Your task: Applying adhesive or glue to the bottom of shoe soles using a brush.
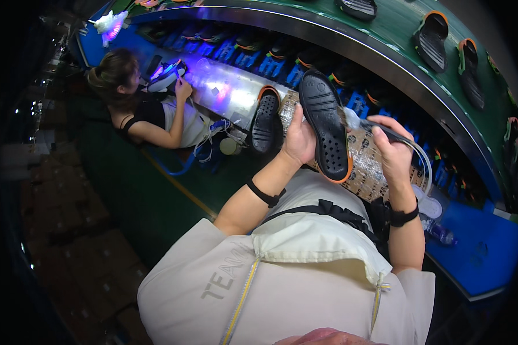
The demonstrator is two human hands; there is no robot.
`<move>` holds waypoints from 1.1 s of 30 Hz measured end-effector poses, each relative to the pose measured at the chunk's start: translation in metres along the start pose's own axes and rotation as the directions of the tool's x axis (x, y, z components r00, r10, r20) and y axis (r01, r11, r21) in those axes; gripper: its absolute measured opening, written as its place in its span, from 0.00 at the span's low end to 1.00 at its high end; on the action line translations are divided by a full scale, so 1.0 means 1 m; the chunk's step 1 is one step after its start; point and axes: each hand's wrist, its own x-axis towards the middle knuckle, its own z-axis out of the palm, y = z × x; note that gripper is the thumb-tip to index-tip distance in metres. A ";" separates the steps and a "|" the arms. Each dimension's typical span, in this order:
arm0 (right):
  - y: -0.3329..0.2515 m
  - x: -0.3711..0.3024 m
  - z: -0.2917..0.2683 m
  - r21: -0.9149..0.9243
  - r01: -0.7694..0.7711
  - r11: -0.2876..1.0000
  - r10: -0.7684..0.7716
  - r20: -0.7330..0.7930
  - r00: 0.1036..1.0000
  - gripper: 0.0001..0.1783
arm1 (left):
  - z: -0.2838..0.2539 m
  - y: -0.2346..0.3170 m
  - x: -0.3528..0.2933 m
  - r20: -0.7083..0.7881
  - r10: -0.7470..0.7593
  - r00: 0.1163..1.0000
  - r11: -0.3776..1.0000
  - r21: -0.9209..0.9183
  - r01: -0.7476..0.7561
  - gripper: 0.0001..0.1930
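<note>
My left hand [299,138] grips a black perforated shoe with an orange rim [327,126], sole side toward me, held upright in front of my chest. My right hand [392,150] holds a dark tool with a pale tip [369,125] and a hose trailing from it, the tip resting against the shoe's right edge. A second black shoe with an orange rim [266,119] lies just left of my left hand on the tape-wrapped work surface [369,167].
A green conveyor belt [397,34] curves across the top and carries several black shoes [431,40]. Below it runs a rack of blue holders [270,64]. Another person [149,103] sits at the left under purple light. A plastic bottle [438,231] lies on the blue shelf [477,253] at right.
</note>
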 end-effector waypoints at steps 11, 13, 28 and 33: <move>-0.011 0.005 0.024 -0.249 0.145 0.958 -0.132 0.069 0.989 0.12 | 0.033 -0.028 0.005 -0.013 -0.043 0.999 0.968 0.248 0.045 0.40; -0.019 -0.003 0.011 -0.340 0.187 0.922 -0.098 0.264 0.960 0.13 | 0.022 -0.016 0.012 0.000 -0.026 1.000 0.972 0.235 0.026 0.40; -0.036 0.014 0.020 -0.255 0.582 0.772 -0.541 0.216 0.813 0.17 | 0.054 -0.031 -0.003 -0.064 -0.027 0.998 0.984 0.175 0.038 0.41; -0.047 0.016 0.008 0.005 0.378 0.926 -0.350 0.388 0.853 0.14 | 0.056 -0.005 -0.003 -0.056 -0.115 0.992 0.986 0.119 0.121 0.38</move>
